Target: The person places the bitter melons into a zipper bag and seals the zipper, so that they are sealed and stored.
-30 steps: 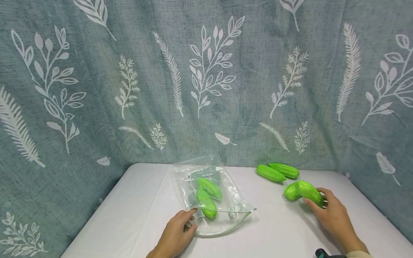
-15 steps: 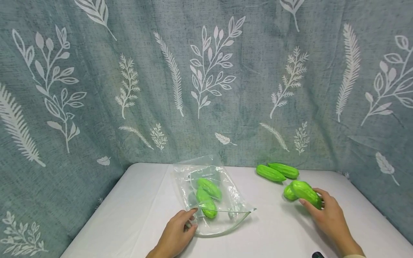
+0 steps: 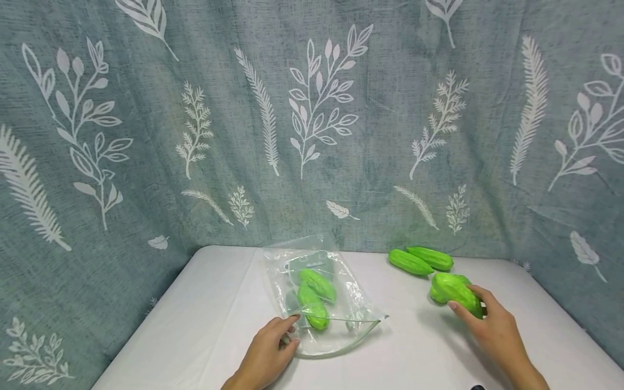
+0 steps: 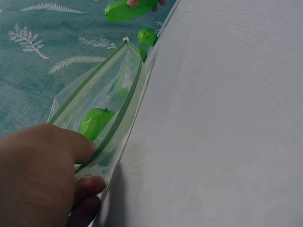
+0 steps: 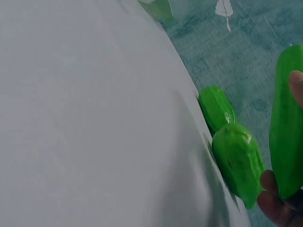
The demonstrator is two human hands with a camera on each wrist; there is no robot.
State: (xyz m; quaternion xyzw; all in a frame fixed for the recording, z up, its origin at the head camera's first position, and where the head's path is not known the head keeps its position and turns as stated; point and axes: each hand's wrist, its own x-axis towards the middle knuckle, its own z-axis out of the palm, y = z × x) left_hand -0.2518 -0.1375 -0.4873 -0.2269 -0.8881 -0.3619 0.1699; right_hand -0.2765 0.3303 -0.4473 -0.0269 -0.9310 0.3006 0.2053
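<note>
A leaf-patterned curtain (image 3: 312, 211) hangs behind the white table (image 3: 195, 325). There lies a clear bag (image 3: 336, 337), two green vegetables (image 3: 312, 314) inside. The left hand (image 3: 269, 348) pinches its rim; the right hand (image 3: 493, 327) grips another vegetable (image 3: 454, 291), lifted off the table, two more (image 3: 410, 262) lying beyond.

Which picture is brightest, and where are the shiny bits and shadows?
Head view: brightest, with white glare streaks on the clear bag and a faint shadow on the white table beside the right hand; left wrist view: dimmer, with a dark shadow beside the left hand; right wrist view: dim, with a gleam on a lying green vegetable.
</note>
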